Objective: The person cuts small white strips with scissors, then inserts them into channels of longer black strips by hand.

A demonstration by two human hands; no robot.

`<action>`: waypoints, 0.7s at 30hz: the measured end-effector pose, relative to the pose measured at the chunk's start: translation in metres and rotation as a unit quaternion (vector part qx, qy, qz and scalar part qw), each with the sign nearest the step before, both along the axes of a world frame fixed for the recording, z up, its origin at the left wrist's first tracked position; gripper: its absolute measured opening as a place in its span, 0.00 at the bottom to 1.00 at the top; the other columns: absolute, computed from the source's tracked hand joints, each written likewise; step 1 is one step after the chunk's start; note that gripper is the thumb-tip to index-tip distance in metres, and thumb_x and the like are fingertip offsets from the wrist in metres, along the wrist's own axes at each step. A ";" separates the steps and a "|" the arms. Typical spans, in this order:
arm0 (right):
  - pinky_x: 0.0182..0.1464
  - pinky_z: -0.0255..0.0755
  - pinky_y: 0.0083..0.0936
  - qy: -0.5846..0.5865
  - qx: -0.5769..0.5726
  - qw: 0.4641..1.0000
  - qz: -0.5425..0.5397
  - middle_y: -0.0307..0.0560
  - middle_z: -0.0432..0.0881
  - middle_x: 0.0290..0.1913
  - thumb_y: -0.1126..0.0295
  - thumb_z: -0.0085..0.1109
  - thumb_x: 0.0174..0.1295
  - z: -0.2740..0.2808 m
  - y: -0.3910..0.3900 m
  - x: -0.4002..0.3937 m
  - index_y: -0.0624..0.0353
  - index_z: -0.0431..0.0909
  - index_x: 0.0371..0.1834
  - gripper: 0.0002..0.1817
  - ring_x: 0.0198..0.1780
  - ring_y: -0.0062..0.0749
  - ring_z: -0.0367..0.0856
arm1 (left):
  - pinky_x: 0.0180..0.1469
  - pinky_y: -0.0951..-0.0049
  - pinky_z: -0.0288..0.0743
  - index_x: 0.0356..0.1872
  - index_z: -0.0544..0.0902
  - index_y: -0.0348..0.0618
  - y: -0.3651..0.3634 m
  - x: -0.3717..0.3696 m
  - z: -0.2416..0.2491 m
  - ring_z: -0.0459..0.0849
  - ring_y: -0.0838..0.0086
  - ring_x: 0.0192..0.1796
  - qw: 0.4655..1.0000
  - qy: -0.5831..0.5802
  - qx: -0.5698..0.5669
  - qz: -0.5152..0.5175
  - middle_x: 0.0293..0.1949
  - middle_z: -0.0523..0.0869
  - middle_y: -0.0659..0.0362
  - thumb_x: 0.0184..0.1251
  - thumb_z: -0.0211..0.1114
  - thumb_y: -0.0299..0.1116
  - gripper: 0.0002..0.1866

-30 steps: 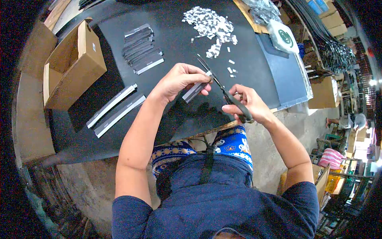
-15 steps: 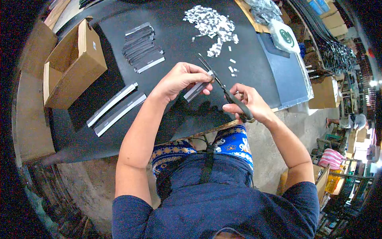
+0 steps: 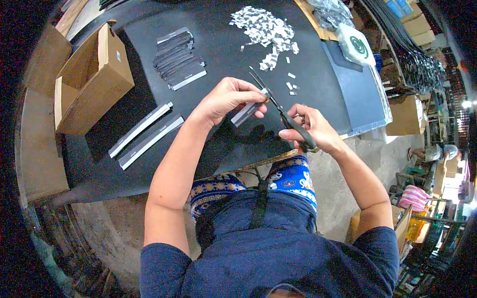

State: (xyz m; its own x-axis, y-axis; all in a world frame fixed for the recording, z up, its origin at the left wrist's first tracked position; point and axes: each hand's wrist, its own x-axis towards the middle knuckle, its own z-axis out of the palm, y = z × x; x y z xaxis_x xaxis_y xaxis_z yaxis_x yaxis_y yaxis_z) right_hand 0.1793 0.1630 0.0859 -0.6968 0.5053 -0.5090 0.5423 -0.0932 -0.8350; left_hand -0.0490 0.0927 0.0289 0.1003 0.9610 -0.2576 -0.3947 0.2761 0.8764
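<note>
My left hand [image 3: 233, 101] pinches a black-and-white label strip [image 3: 244, 115], its far end right at the blades of the scissors [image 3: 277, 105]. The handles of those scissors are in my right hand [image 3: 312, 130], and the blades point up and to the left over the table. Beyond my left hand lies a stack of cut label pieces [image 3: 180, 58]. A heap of small white and dark snippets [image 3: 263, 31] spreads at the far side, with several loose ones trailing toward the scissors. Two longer label strips [image 3: 149, 141] rest at the left.
An open cardboard box [image 3: 107, 82] stands on the black tabletop [image 3: 218, 154] at the left. A blue-grey folder [image 3: 350, 97] and a clear plastic tub [image 3: 354, 45] sit at the right. Another person [image 3: 437, 152] is far off at the right edge.
Both hands, the strip and the scissors stay almost where they were. The distant person at the right has shifted slightly.
</note>
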 end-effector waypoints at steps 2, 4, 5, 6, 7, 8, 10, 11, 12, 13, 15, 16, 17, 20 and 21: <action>0.21 0.68 0.16 -0.008 0.004 1.000 0.006 0.38 0.80 0.24 0.60 0.76 0.49 0.002 0.000 -0.001 0.60 0.73 0.39 0.23 0.20 0.17 0.76 | 0.33 0.80 0.81 0.36 0.85 0.33 0.000 0.000 0.000 0.87 0.74 0.29 1.000 -0.002 0.001 -0.001 0.30 0.88 0.53 0.59 0.68 0.29 0.09; 0.22 0.70 0.17 -0.016 0.007 1.000 0.012 0.38 0.79 0.24 0.65 0.73 0.52 0.002 0.000 -0.002 0.59 0.72 0.38 0.19 0.22 0.18 0.77 | 0.33 0.80 0.81 0.36 0.85 0.33 0.000 0.000 0.001 0.87 0.74 0.29 1.000 0.005 0.003 0.000 0.30 0.88 0.52 0.59 0.68 0.29 0.09; 0.22 0.70 0.17 -0.014 0.007 1.000 0.012 0.38 0.79 0.24 0.65 0.74 0.52 0.001 0.000 -0.001 0.59 0.72 0.39 0.19 0.22 0.18 0.77 | 0.33 0.80 0.81 0.36 0.85 0.33 0.000 0.001 0.001 0.87 0.74 0.29 1.000 0.005 0.003 0.000 0.30 0.88 0.52 0.59 0.68 0.29 0.09; 0.22 0.70 0.17 -0.011 0.007 1.000 0.012 0.38 0.79 0.24 0.64 0.74 0.52 0.000 0.001 -0.001 0.60 0.72 0.39 0.20 0.22 0.18 0.77 | 0.33 0.79 0.81 0.35 0.85 0.34 -0.001 0.001 0.002 0.87 0.74 0.29 1.000 0.012 0.004 -0.001 0.29 0.88 0.53 0.60 0.67 0.29 0.08; 0.22 0.70 0.17 -0.011 0.007 1.000 0.012 0.38 0.79 0.24 0.64 0.74 0.52 0.000 0.001 -0.001 0.60 0.72 0.39 0.20 0.22 0.18 0.77 | 0.33 0.78 0.81 0.34 0.84 0.35 -0.001 0.001 0.002 0.87 0.74 0.29 1.000 0.020 0.005 -0.003 0.29 0.88 0.54 0.61 0.67 0.30 0.07; 0.22 0.70 0.17 -0.016 0.004 1.000 0.011 0.38 0.79 0.24 0.64 0.74 0.52 0.000 0.001 -0.001 0.60 0.72 0.39 0.20 0.22 0.18 0.76 | 0.33 0.78 0.81 0.34 0.84 0.35 -0.001 0.001 0.001 0.87 0.74 0.29 1.000 0.020 0.005 -0.002 0.29 0.88 0.54 0.61 0.67 0.30 0.07; 0.22 0.70 0.17 -0.021 0.001 1.000 0.011 0.38 0.79 0.24 0.64 0.74 0.51 0.000 0.001 -0.001 0.60 0.72 0.39 0.20 0.22 0.18 0.76 | 0.33 0.80 0.81 0.37 0.85 0.32 0.000 0.001 -0.001 0.88 0.74 0.29 1.000 0.007 0.005 -0.002 0.30 0.88 0.52 0.59 0.68 0.29 0.09; 0.22 0.70 0.17 -0.026 0.008 1.000 0.012 0.38 0.79 0.24 0.64 0.74 0.51 0.000 0.001 -0.001 0.60 0.72 0.39 0.20 0.21 0.18 0.76 | 0.33 0.80 0.81 0.37 0.85 0.32 0.000 0.001 -0.001 0.88 0.74 0.29 1.000 0.007 0.005 -0.002 0.30 0.88 0.52 0.59 0.68 0.29 0.09; 0.21 0.70 0.17 -0.030 0.015 0.999 0.014 0.38 0.78 0.24 0.64 0.74 0.51 0.000 0.001 -0.001 0.60 0.72 0.39 0.20 0.21 0.17 0.76 | 0.32 0.80 0.81 0.37 0.85 0.33 0.000 0.001 0.001 0.88 0.74 0.29 1.000 0.010 0.001 -0.003 0.30 0.88 0.52 0.59 0.68 0.29 0.09; 0.21 0.70 0.17 -0.030 0.014 0.999 0.014 0.38 0.78 0.24 0.64 0.74 0.51 -0.001 0.002 0.000 0.60 0.72 0.39 0.20 0.21 0.17 0.76 | 0.32 0.81 0.81 0.36 0.85 0.33 0.000 0.001 0.001 0.88 0.75 0.29 1.000 0.012 -0.003 -0.003 0.30 0.88 0.52 0.59 0.68 0.29 0.09; 0.20 0.69 0.16 -0.021 0.065 0.997 0.022 0.37 0.77 0.22 0.64 0.74 0.51 -0.005 0.002 0.002 0.60 0.72 0.39 0.20 0.19 0.17 0.74 | 0.32 0.81 0.81 0.36 0.85 0.33 0.000 0.001 0.000 0.88 0.75 0.29 1.000 0.013 -0.001 -0.004 0.30 0.88 0.53 0.59 0.68 0.30 0.09; 0.20 0.69 0.16 -0.021 0.065 0.997 0.023 0.37 0.77 0.22 0.64 0.74 0.51 -0.004 0.002 0.002 0.60 0.72 0.39 0.20 0.19 0.17 0.74 | 0.32 0.81 0.81 0.36 0.85 0.33 0.000 0.001 0.000 0.88 0.75 0.29 1.000 0.013 0.002 -0.004 0.30 0.88 0.53 0.59 0.69 0.30 0.09; 0.21 0.64 0.16 -0.019 0.064 0.998 0.016 0.36 0.77 0.21 0.59 0.76 0.48 -0.003 0.001 0.002 0.61 0.74 0.37 0.23 0.20 0.16 0.73 | 0.32 0.81 0.81 0.36 0.85 0.33 0.000 0.001 0.000 0.88 0.75 0.29 1.000 0.013 0.002 -0.004 0.30 0.88 0.53 0.59 0.69 0.30 0.09; 0.22 0.60 0.16 -0.011 0.064 0.998 0.006 0.34 0.77 0.20 0.56 0.78 0.45 -0.004 0.000 0.002 0.62 0.75 0.36 0.26 0.21 0.13 0.71 | 0.33 0.80 0.81 0.36 0.85 0.34 0.000 0.001 0.001 0.87 0.75 0.29 1.000 0.010 -0.001 -0.007 0.30 0.88 0.53 0.59 0.69 0.30 0.09; 0.22 0.59 0.16 -0.006 0.064 0.998 0.003 0.34 0.77 0.20 0.56 0.78 0.46 -0.005 0.000 0.002 0.62 0.75 0.36 0.25 0.21 0.13 0.71 | 0.33 0.79 0.81 0.35 0.85 0.34 -0.001 0.001 0.001 0.87 0.74 0.28 1.000 0.015 -0.003 -0.006 0.29 0.88 0.53 0.60 0.68 0.30 0.08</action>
State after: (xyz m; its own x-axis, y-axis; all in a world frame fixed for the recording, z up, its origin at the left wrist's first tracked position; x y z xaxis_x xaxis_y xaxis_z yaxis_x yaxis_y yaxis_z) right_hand 0.1810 0.1629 0.0812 -0.6943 0.5623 -0.4492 0.5530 0.0173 -0.8330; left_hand -0.0477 0.0921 0.0303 0.1034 0.9585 -0.2656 -0.3658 0.2850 0.8860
